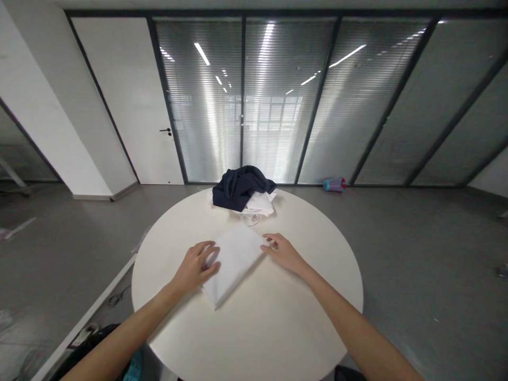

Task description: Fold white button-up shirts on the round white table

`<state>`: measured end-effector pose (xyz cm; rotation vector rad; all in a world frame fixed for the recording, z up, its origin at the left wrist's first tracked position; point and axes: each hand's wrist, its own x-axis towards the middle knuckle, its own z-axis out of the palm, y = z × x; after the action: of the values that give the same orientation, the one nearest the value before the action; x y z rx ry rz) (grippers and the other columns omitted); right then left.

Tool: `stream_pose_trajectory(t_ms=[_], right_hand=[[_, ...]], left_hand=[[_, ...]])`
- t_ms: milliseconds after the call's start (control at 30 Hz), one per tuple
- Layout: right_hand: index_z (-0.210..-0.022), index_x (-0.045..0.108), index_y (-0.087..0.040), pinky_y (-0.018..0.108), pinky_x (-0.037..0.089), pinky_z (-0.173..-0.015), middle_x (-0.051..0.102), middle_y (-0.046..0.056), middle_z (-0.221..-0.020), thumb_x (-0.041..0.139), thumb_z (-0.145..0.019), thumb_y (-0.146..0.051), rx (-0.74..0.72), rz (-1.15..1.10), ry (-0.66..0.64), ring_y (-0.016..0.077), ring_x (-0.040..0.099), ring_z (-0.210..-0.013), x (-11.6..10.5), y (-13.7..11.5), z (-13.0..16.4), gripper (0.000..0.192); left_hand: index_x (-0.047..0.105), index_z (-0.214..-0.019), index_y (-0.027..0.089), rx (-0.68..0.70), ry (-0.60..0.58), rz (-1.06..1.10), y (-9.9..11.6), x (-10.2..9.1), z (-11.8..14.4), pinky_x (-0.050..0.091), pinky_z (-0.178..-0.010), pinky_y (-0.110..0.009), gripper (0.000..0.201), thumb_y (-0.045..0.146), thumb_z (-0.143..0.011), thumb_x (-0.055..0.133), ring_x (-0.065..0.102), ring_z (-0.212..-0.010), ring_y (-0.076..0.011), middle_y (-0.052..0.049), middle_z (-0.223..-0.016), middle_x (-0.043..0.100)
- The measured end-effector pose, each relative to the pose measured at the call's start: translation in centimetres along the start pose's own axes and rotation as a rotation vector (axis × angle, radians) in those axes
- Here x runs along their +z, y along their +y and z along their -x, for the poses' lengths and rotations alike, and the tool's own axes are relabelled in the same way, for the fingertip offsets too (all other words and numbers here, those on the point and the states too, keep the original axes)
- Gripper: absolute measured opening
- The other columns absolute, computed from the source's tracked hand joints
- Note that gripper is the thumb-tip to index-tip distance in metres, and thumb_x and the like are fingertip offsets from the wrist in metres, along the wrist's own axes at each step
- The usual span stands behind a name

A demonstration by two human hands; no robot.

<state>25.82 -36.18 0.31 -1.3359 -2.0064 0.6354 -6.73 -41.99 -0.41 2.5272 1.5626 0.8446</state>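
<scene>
A folded white cloth [237, 254] lies flat on the round white table [273, 328], turned at an angle. My left hand [196, 264] rests at its left edge, with the fingers spread over the fabric. At the cloth's right corner is my right hand [281, 251]; its fingers are slightly bent and apart, with the tips touching or very near the edge. Beyond the cloth, a crumpled dark navy garment [242, 188] sits in a heap on top of rumpled white fabric [257, 206].
A blue and pink container [334, 184] lies on the grey floor by the glass partition [270, 106]. To the left is a white door [123, 100]. Cables [115, 300] and a dark bag-like item [93, 338] are on the floor at lower left.
</scene>
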Motion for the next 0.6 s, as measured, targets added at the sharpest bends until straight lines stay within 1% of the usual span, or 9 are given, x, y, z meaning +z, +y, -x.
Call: stream_pose_trajectory(t_ms=[167, 267, 333, 400, 533, 600], right_hand=[[-0.109, 0.071, -0.021, 0.035, 0.051, -0.082, 0.064, 0.007, -0.099, 0.07, -0.081, -0.028, -0.046, -0.066, -0.047, 0.0193, 0.062, -0.084, -0.3, 0.6, -0.4, 0.029], [-0.116, 0.068, -0.021, 0.035, 0.051, -0.082, 0.061, 0.006, -0.099, 0.068, -0.083, -0.028, -0.064, -0.092, -0.032, 0.0187, 0.061, -0.084, 0.1, 1.3, -0.3, 0.034], [-0.121, 0.066, -0.024, 0.035, 0.051, -0.081, 0.059, 0.005, -0.099, 0.067, -0.084, -0.031, -0.072, -0.097, -0.032, 0.0184, 0.06, -0.083, 0.4, 1.7, -0.3, 0.038], [-0.12, 0.065, -0.026, 0.035, 0.051, -0.081, 0.059, 0.004, -0.097, 0.066, -0.085, -0.033, -0.069, -0.096, -0.041, 0.0184, 0.059, -0.082, 0.7, 2.0, -0.4, 0.036], [-0.115, 0.067, -0.024, 0.035, 0.05, -0.08, 0.058, 0.004, -0.094, 0.066, -0.085, -0.035, -0.062, -0.08, -0.032, 0.0176, 0.057, -0.081, 0.8, 2.0, -0.4, 0.032], [-0.116, 0.067, -0.022, 0.034, 0.049, -0.08, 0.058, 0.004, -0.095, 0.065, -0.085, -0.036, -0.063, -0.068, -0.018, 0.0166, 0.056, -0.079, 0.8, 2.0, -0.5, 0.034]], left_hand=[[0.064, -0.123, 0.025, -0.011, -0.025, 0.037, -0.1, -0.3, -0.1, 0.045, -0.104, -0.047, 0.036, 0.043, -0.092, 0.059, 0.056, -0.123, -0.0296, -0.011, -0.134, 0.058], [0.06, -0.127, 0.026, -0.01, -0.042, 0.074, -0.1, -0.5, 0.0, 0.045, -0.105, -0.046, 0.039, 0.042, -0.092, 0.06, 0.054, -0.124, -0.028, -0.01, -0.134, 0.056], [0.057, -0.131, 0.026, -0.007, -0.048, 0.103, -0.2, -0.5, 0.0, 0.045, -0.105, -0.044, 0.043, 0.043, -0.092, 0.061, 0.053, -0.124, -0.0268, -0.01, -0.134, 0.055], [0.056, -0.13, 0.026, -0.002, -0.05, 0.121, -0.4, -0.5, 0.0, 0.045, -0.105, -0.044, 0.042, 0.044, -0.092, 0.061, 0.052, -0.124, -0.0263, -0.01, -0.133, 0.054], [0.058, -0.126, 0.026, 0.022, -0.016, 0.194, -0.7, -0.8, 0.1, 0.046, -0.104, -0.044, 0.038, 0.043, -0.092, 0.062, 0.054, -0.121, -0.0259, -0.01, -0.129, 0.056], [0.06, -0.122, 0.025, 0.026, 0.024, 0.255, -0.5, -1.3, 0.2, 0.049, -0.099, -0.041, 0.033, 0.041, -0.094, 0.06, 0.058, -0.114, -0.0244, -0.01, -0.121, 0.058]])
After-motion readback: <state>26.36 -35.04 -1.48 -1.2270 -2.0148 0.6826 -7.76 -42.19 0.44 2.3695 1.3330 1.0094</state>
